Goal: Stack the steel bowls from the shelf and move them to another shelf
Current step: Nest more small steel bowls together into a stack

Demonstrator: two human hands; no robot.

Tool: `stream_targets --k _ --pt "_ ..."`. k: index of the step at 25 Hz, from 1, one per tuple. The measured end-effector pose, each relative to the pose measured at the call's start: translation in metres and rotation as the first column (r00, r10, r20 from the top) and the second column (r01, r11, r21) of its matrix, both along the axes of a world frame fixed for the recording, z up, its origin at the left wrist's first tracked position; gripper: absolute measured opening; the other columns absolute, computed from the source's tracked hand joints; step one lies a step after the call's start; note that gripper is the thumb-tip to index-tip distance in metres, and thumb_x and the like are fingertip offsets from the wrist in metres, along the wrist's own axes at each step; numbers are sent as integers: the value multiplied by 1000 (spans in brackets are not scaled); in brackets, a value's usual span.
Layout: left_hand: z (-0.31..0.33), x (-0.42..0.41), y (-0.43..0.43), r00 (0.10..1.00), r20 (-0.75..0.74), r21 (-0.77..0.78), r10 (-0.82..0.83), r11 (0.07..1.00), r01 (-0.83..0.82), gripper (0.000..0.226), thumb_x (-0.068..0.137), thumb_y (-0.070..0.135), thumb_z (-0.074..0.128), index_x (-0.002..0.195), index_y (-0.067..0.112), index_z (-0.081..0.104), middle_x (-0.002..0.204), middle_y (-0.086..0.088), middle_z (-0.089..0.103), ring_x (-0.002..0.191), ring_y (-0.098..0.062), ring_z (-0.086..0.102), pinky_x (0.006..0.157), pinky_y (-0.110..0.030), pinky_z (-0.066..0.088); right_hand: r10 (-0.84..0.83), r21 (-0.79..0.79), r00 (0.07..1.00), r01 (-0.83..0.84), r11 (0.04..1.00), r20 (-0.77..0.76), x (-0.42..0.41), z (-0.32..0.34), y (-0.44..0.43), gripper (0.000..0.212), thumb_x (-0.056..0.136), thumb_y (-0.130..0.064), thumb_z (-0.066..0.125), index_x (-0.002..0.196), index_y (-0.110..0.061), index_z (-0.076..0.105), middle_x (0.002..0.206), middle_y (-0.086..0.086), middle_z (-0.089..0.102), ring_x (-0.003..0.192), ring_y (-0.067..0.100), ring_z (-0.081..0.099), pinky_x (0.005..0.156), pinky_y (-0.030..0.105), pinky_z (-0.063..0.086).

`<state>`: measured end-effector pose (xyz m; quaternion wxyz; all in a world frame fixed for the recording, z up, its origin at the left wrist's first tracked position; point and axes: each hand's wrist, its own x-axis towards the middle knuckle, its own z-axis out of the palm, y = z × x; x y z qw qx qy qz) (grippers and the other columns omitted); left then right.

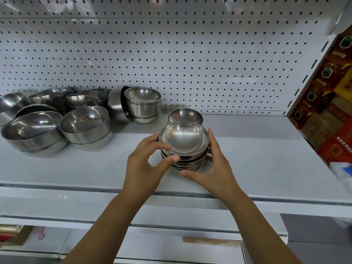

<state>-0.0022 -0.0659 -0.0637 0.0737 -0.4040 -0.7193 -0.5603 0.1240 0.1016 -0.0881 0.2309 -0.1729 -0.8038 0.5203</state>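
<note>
The left hand (144, 164) and right hand (215, 164) clasp the short stack of small shiny steel bowls (183, 141) from either side, toward the grey metal shelf's (247, 159) near edge. A lone matching steel bowl (184, 116) sits just beyond.

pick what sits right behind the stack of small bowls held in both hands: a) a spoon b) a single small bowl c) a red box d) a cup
B: a single small bowl stands on the shelf just behind the stack of small bowls, which the left hand and right hand hold from either side.
</note>
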Motion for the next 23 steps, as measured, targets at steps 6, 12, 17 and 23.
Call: stream_targets --k 6,12,17,23 --pt "-1 -4 -4 995 81 -24 -61 998 64 51 80 40 80 126 22 67 133 11 65 128 -12 60 102 -25 51 -22 -15 1000 22 1000 -18 1 0 -1 130 58 -58 94 157 -59 10 141 -44 40 129 -21 43 98 0 39" --pt "9 -21 10 958 275 24 -87 996 84 50 93 45 69 138 29 55 127 11 70 119 -9 65 103 -32 51 -127 -114 988 117 987 -88 2 -1 3 122 67 -27 99 160 -46 22 139 -46 43 129 -21 43 100 3 42" --pt "3 -47 41 984 180 -201 21 979 16 42 100 38 60 141 31 52 135 9 59 124 -5 56 106 -33 47 -280 -190 944 246 951 -177 -1 -4 7 115 70 -5 94 155 -42 26 130 -48 46 125 -22 47 104 15 49" --pt "-11 -75 74 993 118 -439 6 897 46 49 100 40 61 146 33 46 143 -2 56 133 -21 50 104 -35 44 -322 -213 920 277 937 -221 -2 -5 11 114 69 -1 93 153 -39 25 143 -25 45 128 -13 50 107 23 51"
